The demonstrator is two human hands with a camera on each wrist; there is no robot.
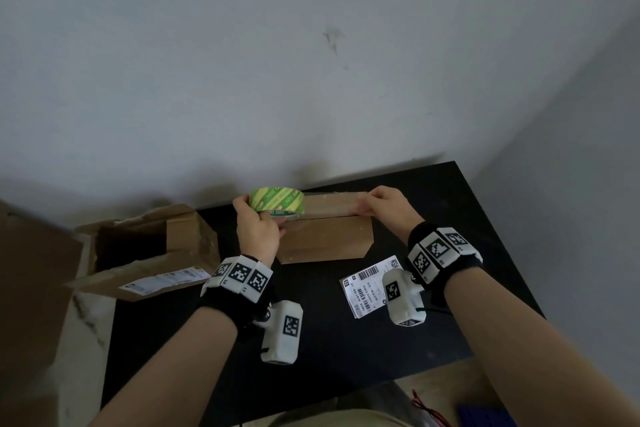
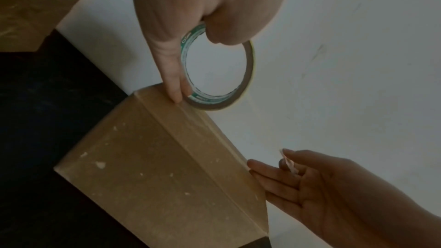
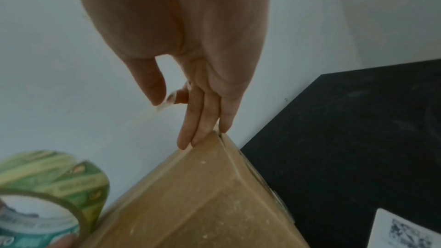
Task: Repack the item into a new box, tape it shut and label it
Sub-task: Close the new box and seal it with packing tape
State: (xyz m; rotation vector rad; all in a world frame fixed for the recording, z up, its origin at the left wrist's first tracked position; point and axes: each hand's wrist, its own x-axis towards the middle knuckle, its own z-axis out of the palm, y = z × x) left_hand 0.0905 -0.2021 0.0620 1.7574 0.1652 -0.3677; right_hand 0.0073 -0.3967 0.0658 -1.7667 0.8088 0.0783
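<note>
A closed brown cardboard box (image 1: 325, 239) (image 2: 162, 173) (image 3: 203, 201) stands on the black table (image 1: 346, 340). My left hand (image 1: 258, 218) (image 2: 190, 44) grips a green and yellow tape roll (image 1: 277, 201) (image 2: 249, 63) (image 3: 54, 180) at the box's left top edge. A clear strip of tape runs from the roll along the top to my right hand (image 1: 375, 203) (image 3: 171, 99) (image 2: 290, 165), which pinches the tape end between thumb and forefinger. The other right fingers (image 3: 203, 125) lie straight against the box's right top corner. A white shipping label (image 1: 370, 284) (image 3: 405, 231) lies in front of the box.
An opened, torn cardboard box (image 1: 149, 250) (image 2: 35, 7) with a label on its side sits at the table's left end. A large cardboard sheet (image 1: 31, 305) stands at far left. The grey wall (image 1: 311, 62) is close behind the table. Red wires (image 1: 427, 409) show at the bottom.
</note>
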